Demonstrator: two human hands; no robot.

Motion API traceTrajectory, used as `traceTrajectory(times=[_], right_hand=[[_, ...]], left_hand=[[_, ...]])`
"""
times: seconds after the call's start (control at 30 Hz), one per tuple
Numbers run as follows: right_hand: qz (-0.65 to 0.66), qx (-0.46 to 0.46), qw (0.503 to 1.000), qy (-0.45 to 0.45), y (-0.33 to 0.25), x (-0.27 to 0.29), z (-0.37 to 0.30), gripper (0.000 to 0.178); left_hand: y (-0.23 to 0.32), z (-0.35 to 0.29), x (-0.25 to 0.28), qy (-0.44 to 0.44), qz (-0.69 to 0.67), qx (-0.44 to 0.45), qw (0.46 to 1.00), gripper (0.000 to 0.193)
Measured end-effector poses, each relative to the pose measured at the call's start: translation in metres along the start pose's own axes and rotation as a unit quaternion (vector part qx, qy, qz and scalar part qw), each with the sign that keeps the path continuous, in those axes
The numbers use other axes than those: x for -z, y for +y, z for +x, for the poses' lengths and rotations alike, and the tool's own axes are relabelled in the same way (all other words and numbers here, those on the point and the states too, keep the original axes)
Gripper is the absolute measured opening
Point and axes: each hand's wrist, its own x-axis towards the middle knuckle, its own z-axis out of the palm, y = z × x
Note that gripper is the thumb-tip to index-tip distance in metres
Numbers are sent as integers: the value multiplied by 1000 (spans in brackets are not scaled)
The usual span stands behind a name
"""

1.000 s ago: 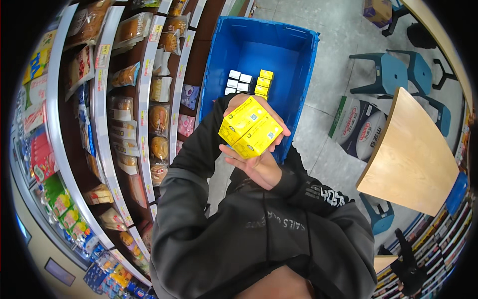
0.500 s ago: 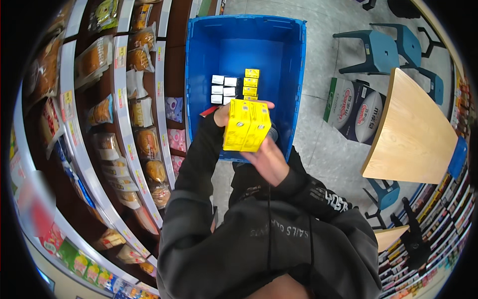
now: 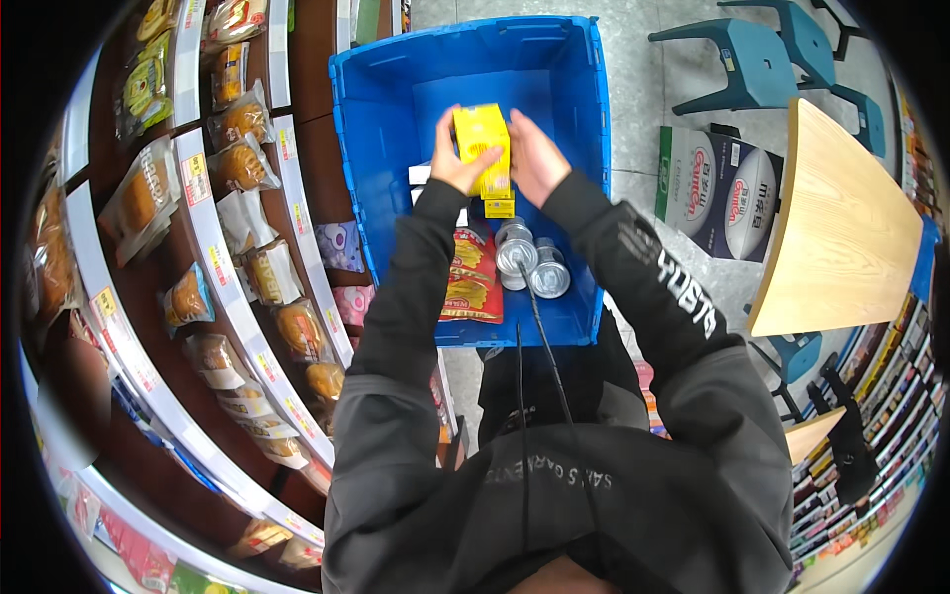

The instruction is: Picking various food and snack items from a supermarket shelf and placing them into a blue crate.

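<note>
My left hand is closed on yellow boxes above the blue crate, its thumb across their near side. My right hand is along the right side of these boxes, fingers stretched out; whether it touches them is hard to tell. Beneath, more yellow boxes stand in the blue crate, partly hidden. White boxes show beside them, mostly covered by my left hand and sleeve. Nearer to me in the crate are red snack bags and several clear capped containers.
Shelves of packaged bread run along my left. On the right are teal stools, a printed carton and a light wooden table. Two dark hood cords hang over the crate's near edge.
Both hands have moved forward and lower over the crate with the yellow boxes. My right hand has shifted from beneath them to their right side. The snack bags and clear containers have come into view.
</note>
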Motion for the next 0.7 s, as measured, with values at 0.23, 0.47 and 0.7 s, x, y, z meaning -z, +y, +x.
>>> traceTrajectory(times=[0.23,0.47,0.7], right_hand=[[-161,209,958,109,-14,16,103,42],[-163,205,950,171,26,80,149,31],[-225,182,942,172,63,139,164,25]], left_hand=[[-10,84,11,30,183,-94,978,94],[-72,80,-8,28,241,26,970,95],[-142,69,-15,-48,157,71,984,90]])
